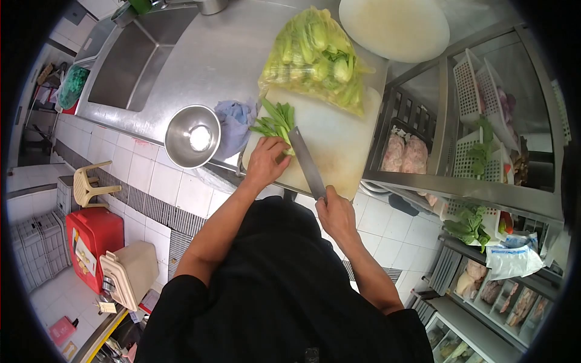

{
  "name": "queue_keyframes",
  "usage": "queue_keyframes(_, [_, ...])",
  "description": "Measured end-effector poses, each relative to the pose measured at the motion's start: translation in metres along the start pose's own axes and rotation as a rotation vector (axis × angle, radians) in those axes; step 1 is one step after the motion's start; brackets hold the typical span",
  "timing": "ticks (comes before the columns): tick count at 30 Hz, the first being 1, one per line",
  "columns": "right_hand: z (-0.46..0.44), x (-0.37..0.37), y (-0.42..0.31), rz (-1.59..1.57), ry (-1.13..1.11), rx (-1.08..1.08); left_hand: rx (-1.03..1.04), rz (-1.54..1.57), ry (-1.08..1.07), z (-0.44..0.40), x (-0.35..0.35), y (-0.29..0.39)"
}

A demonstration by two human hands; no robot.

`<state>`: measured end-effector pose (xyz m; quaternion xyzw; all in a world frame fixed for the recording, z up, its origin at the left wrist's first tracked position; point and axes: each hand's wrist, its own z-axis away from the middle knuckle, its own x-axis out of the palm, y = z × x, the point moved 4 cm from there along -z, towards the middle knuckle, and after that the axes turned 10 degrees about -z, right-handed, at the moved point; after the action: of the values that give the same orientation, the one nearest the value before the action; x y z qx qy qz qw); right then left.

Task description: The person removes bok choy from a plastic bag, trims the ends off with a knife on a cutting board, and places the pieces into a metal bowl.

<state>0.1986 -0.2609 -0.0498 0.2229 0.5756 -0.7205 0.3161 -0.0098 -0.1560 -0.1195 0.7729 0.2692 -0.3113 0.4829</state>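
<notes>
A white cutting board (339, 148) lies on the steel counter in front of me. On its left part is a small bunch of leafy greens (277, 120), leaves pointing away from me. My left hand (267, 158) presses down on the near, stem end of the bunch with bent fingers. In my right hand (336, 212) is the handle of a cleaver (307, 164). Its long blade reaches up and left, its tip beside the greens; whether the edge touches them I cannot tell. A yellowish plastic bag (315, 57) full of leafy greens rests across the board's far edge.
Left of the board are a crumpled blue cloth (235, 126) and a steel bowl (192, 137) at the counter's edge. A sink (130, 60) is farther left. A round white board (394, 27) lies at the back. On the right stands a steel rack (466, 189) with baskets and packed meat (404, 152).
</notes>
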Motion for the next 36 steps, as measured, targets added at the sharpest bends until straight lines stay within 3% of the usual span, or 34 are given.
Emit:
queue_keyframes(13, [-0.018, 0.003, -0.015, 0.084, -0.089, 0.000, -0.001, -0.003, -0.048, -0.005, 0.002, 0.000])
queue_keyframes(24, [-0.109, 0.044, -0.034, 0.106, -0.110, -0.061, -0.015, 0.012, -0.073, -0.005, 0.006, -0.005])
queue_keyframes(32, [0.021, -0.020, 0.015, 0.183, -0.318, 0.264, 0.066, -0.027, -0.079, 0.008, -0.010, -0.010])
queue_keyframes(36, [0.047, -0.062, 0.040, 0.106, -0.362, 0.165, 0.075, -0.056, -0.137, 0.011, -0.018, -0.010])
